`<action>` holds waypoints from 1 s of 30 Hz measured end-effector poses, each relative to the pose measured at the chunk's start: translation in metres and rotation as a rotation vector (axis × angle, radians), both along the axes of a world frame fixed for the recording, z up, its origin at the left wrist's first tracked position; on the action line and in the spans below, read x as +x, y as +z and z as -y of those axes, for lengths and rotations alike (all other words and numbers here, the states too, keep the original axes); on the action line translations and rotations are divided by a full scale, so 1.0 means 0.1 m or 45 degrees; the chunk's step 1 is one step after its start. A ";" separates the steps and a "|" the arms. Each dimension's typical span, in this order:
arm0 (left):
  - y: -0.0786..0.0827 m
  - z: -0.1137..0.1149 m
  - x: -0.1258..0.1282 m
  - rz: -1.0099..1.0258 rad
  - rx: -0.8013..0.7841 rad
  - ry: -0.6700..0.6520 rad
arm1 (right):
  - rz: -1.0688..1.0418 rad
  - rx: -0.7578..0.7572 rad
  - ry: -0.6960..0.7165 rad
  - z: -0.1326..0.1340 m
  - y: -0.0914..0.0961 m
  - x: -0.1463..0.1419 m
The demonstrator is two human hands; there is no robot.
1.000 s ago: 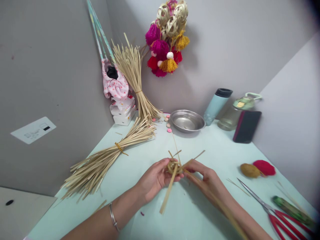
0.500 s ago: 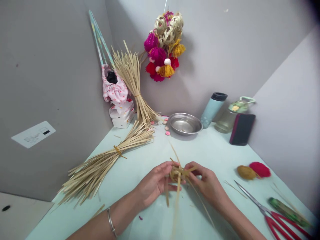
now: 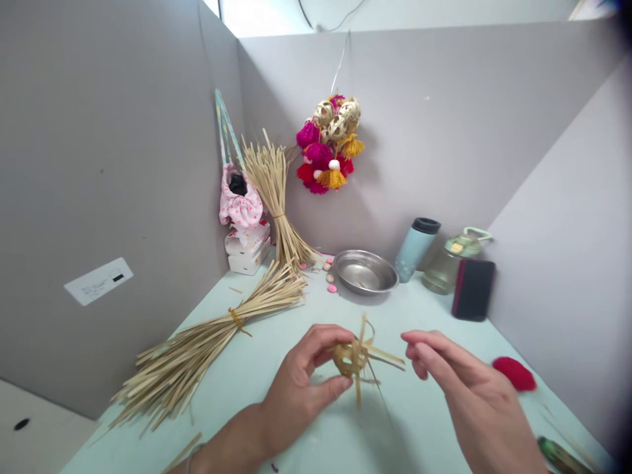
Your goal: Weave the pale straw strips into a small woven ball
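Observation:
My left hand (image 3: 309, 378) grips a small woven ball of straw strips (image 3: 349, 359) between thumb and fingers, above the table. Loose strip ends (image 3: 388, 356) stick out from the ball upward, downward and to the right. A little to the right of those ends is my right hand (image 3: 459, 378), apart from the ball. Its index finger and thumb stretch to the left with a gap between them, and nothing shows in them. The lower fingers are partly hidden.
A tied bundle of straw strips (image 3: 197, 355) lies at left; another bundle (image 3: 282, 217) stands behind. A metal bowl (image 3: 365, 271), a blue tumbler (image 3: 415, 250), a green bottle (image 3: 442, 266) and a phone (image 3: 473, 289) line the back. Red yarn (image 3: 513, 373) lies at right, near a green-handled tool (image 3: 560, 455).
My right hand has come off the straw ball and moved right. The left hand has turned the ball, so its strips now point differently. The view has tilted up; the scissors are mostly out of sight.

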State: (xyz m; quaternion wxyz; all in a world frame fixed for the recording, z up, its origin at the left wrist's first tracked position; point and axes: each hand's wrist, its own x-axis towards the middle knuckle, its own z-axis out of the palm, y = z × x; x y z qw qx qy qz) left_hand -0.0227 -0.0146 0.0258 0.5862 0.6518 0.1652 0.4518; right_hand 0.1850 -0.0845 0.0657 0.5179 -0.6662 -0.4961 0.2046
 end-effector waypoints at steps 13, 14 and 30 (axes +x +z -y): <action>-0.14 0.02 0.02 -0.247 0.390 0.223 | 0.401 0.210 0.424 0.06 -0.01 -0.38; -0.15 0.02 0.03 -0.229 0.316 0.200 | 0.413 0.209 0.431 0.07 -0.03 -0.38; -0.09 0.02 0.10 0.030 -0.595 -0.013 | 0.234 0.061 0.223 0.14 -0.17 -0.56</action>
